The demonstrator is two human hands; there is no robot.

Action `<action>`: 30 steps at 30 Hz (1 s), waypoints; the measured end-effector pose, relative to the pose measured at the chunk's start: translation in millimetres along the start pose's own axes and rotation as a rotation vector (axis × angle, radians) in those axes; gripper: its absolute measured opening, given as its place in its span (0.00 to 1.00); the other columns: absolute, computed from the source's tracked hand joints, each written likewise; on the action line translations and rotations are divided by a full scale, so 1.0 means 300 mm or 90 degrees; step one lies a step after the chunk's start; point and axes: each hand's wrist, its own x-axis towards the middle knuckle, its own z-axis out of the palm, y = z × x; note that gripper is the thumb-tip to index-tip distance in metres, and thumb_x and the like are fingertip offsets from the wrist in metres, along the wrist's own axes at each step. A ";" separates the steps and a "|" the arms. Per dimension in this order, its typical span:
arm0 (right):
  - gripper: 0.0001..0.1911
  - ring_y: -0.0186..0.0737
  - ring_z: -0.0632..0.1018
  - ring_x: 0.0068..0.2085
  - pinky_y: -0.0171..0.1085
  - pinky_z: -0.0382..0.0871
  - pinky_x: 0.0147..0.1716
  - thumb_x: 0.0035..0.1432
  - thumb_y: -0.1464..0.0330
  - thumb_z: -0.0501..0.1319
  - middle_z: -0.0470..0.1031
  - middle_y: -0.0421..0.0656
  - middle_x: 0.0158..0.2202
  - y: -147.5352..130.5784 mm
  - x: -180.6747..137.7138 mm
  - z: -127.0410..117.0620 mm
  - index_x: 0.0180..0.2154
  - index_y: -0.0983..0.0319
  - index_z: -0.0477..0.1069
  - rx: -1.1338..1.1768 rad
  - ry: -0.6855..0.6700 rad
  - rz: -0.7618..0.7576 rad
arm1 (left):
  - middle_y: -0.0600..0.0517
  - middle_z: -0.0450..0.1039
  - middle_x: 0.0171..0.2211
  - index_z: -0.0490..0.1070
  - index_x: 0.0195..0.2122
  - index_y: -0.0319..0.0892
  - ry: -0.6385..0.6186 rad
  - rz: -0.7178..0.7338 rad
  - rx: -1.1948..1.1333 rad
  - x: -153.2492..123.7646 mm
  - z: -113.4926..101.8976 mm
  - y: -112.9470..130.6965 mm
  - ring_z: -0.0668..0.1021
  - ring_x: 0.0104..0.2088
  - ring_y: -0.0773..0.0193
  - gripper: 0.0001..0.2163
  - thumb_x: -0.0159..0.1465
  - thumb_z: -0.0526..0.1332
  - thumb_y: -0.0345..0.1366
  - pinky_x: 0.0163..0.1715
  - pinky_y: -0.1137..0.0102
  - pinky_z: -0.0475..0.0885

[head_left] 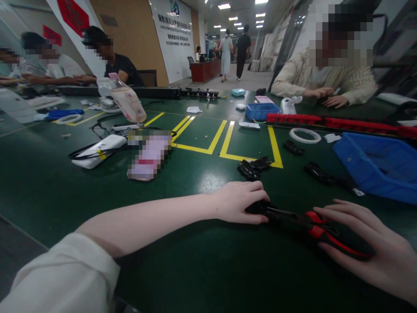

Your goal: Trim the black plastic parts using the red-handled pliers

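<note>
Stretched across the table, my left hand (241, 202) is closed on a black plastic part (259, 208), most of it hidden under the fingers. In my right hand (368, 248), at the lower right, is a pair of pliers (342, 239) with red and black handles. The pliers' dark jaws point left and meet or overlap the end of the black part; I cannot tell whether they grip it. Just beyond my left hand lie more black pieces (254, 168), crumpled together in a small heap.
A blue bin (378, 167) stands at the right, with black parts (319, 174) beside it. A phone (150, 156), a white power bank (100, 151) and a tilted bottle (128, 102) are at the left. Across the table sits a co-worker (325, 82) behind a long red strip (325, 121).
</note>
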 end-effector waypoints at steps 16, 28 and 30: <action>0.23 0.48 0.74 0.45 0.46 0.71 0.43 0.55 0.60 0.61 0.71 0.49 0.45 0.104 0.082 0.034 0.51 0.60 0.65 0.099 0.001 0.198 | 0.50 0.66 0.43 0.66 0.38 0.40 0.012 -0.071 -0.049 0.009 -0.001 0.008 0.73 0.35 0.66 0.08 0.63 0.60 0.39 0.34 0.73 0.70; 0.26 0.47 0.73 0.43 0.46 0.72 0.41 0.54 0.62 0.61 0.68 0.48 0.43 0.157 0.143 0.085 0.55 0.59 0.61 -0.005 0.112 0.120 | 0.50 0.67 0.46 0.68 0.37 0.39 0.017 -0.043 -0.057 0.003 -0.005 0.011 0.74 0.41 0.65 0.06 0.63 0.60 0.37 0.39 0.72 0.69; 0.26 0.47 0.73 0.42 0.45 0.72 0.39 0.54 0.64 0.62 0.67 0.48 0.43 0.166 0.141 0.087 0.54 0.59 0.61 -0.018 0.145 0.125 | 0.50 0.67 0.46 0.69 0.38 0.39 0.016 -0.043 -0.050 0.003 -0.004 0.011 0.74 0.42 0.65 0.06 0.63 0.60 0.37 0.40 0.72 0.69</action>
